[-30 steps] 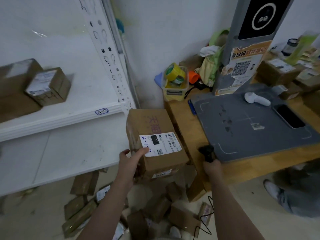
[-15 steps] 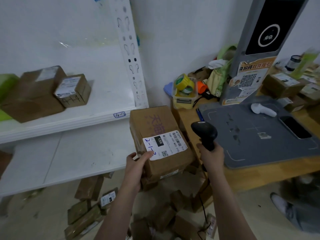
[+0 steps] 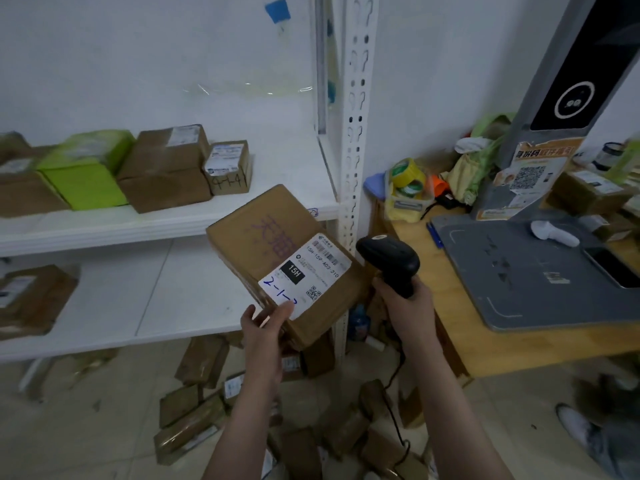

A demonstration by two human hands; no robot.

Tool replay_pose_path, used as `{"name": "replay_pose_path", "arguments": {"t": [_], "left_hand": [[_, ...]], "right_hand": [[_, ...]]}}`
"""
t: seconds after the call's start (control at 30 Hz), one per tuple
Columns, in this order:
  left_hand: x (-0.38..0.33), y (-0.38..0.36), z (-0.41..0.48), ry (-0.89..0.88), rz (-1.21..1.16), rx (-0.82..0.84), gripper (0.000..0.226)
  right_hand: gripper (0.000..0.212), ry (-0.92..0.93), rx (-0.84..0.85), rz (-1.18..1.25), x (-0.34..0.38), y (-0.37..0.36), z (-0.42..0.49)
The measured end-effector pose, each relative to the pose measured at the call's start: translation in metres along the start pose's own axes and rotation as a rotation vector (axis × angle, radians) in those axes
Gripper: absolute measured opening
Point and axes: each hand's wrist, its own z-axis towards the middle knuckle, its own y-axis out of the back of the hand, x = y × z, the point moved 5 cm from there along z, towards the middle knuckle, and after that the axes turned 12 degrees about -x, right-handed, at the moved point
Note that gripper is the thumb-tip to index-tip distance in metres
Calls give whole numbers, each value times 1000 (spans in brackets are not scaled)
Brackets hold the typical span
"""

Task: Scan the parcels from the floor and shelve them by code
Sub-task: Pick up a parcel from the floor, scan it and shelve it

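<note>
My left hand (image 3: 265,322) grips the near corner of a brown cardboard parcel (image 3: 252,233), held up and tilted in front of the shelf. Its white label (image 3: 308,271) faces up, with a barcode, a black "15H" patch and blue handwriting starting "2-1-"; my thumb covers the end of that writing. My right hand (image 3: 403,304) holds a black corded barcode scanner (image 3: 388,259) just right of the parcel, head beside the label. Several brown parcels (image 3: 204,407) lie scattered on the floor below.
A white metal shelf unit (image 3: 355,143) stands on the left, its upper board (image 3: 173,225) carrying brown boxes and a green parcel (image 3: 86,171); another box sits lower left. A wooden table (image 3: 485,344) at right holds a grey scanning station (image 3: 540,271), tape rolls, boxes. A person's shoe (image 3: 571,424) shows bottom right.
My right hand has risen from beside the table edge, bringing the scanner up next to the label. The parcel has tilted and lifted slightly. The view has swung left, showing more of the shelf.
</note>
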Motion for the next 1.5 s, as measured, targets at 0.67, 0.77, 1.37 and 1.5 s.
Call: {"name": "replay_pose_path", "arguments": {"t": [0.67,0.77,1.37,1.5], "left_hand": [[-41,88,-8,-405,96,-6,124],[-43,86,-19,-508,78,-21,89],[-31,109,-15,-268,418,-23,54],[-38,110,-22,-301,369,-45,48]], "right_hand": [[5,212,190,-74,49,-55,-116],[2,167,247,-22,50,-67,-128],[9,-159,354,160,54,-91,-165],[7,-194,339,178,53,-90,-166]]}}
